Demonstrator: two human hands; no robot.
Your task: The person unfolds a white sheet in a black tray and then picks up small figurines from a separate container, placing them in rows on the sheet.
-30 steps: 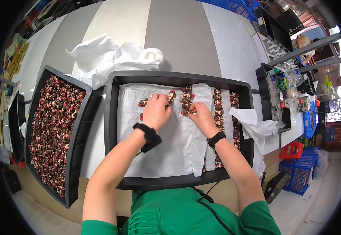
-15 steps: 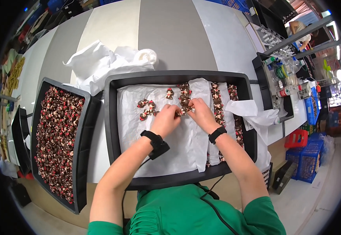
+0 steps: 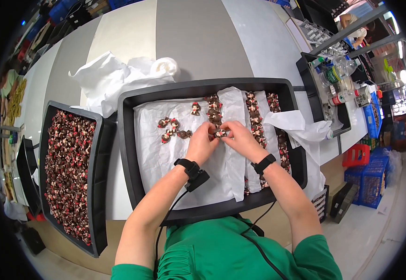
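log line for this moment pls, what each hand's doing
left hand: pinching small figurine | right hand: pinching same figurine | place: over white paper in black tray | nearby: loose figurines

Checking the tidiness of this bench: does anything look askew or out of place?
Yes. The white paper lining the middle tray spills crumpled over its right rim, and a few figurines lie scattered left of the neat columns. More crumpled paper sits behind the tray.
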